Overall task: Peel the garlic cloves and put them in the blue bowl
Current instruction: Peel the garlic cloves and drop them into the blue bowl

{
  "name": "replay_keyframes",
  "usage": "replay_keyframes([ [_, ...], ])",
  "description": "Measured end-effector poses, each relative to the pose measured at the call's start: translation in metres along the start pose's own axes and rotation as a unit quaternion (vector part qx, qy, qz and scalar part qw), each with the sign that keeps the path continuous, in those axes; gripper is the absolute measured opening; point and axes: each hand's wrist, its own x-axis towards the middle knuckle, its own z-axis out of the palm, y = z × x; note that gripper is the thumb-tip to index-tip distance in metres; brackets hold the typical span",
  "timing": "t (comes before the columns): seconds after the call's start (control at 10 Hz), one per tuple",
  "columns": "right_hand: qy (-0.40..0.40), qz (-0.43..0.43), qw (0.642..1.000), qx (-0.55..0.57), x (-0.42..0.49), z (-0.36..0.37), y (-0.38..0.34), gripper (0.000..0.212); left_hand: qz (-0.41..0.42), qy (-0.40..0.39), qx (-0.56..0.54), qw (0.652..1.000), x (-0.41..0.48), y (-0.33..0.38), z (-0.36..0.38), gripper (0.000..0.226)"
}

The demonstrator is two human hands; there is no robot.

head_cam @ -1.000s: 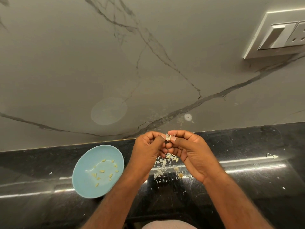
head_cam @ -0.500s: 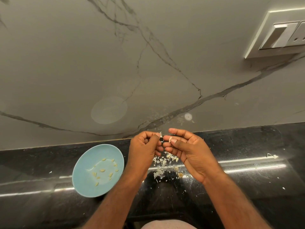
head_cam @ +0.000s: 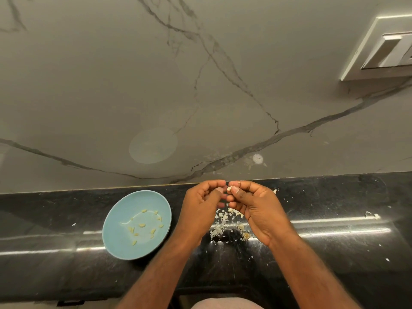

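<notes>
Black counter point(head_cam: 334, 253), blue bowl point(head_cam: 116, 239) with perhaps a dozen peeled cloves point(head_cam: 142, 225) inside.

Black countertop point(head_cam: 334, 246): blue bowl point(head_cam: 120, 244) at left, garlic skins point(head_cam: 223, 221) heaped mid-counter.

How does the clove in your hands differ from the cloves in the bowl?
The clove is held up, pinched by the right hand, with the left hand close against it. The bowl cloves lie loose in the bowl. The clove looks white, perhaps with skin on, while the bowl cloves look yellowish and bare. It is one and they are about a dozen. All are small.
</notes>
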Motion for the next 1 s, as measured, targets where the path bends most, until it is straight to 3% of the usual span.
replay_keyframes([
  [0.2,0.005,-0.057,0.989,-0.136,-0.0045,0.0016,0.0017,0.011,-0.001,0.021,-0.003,1.000,-0.0022,-0.0071,-0.0032,0.049],
  [0.4,-0.035,-0.010,0.998,-0.058,-0.0064,-0.0002,-0.0021,0.012,-0.025,0.040,0.010,0.999,-0.0041,-0.0066,-0.0067,0.075],
  [0.6,-0.063,-0.004,0.997,-0.041,-0.0077,-0.0005,-0.0023,0.012,-0.029,0.043,0.017,0.999,-0.0050,-0.0065,-0.0060,0.057],
  [1.0,-0.076,-0.021,0.995,-0.063,-0.0080,-0.0015,0.0004,0.018,-0.021,0.057,0.010,0.998,-0.0093,-0.0035,-0.0076,0.061],
])
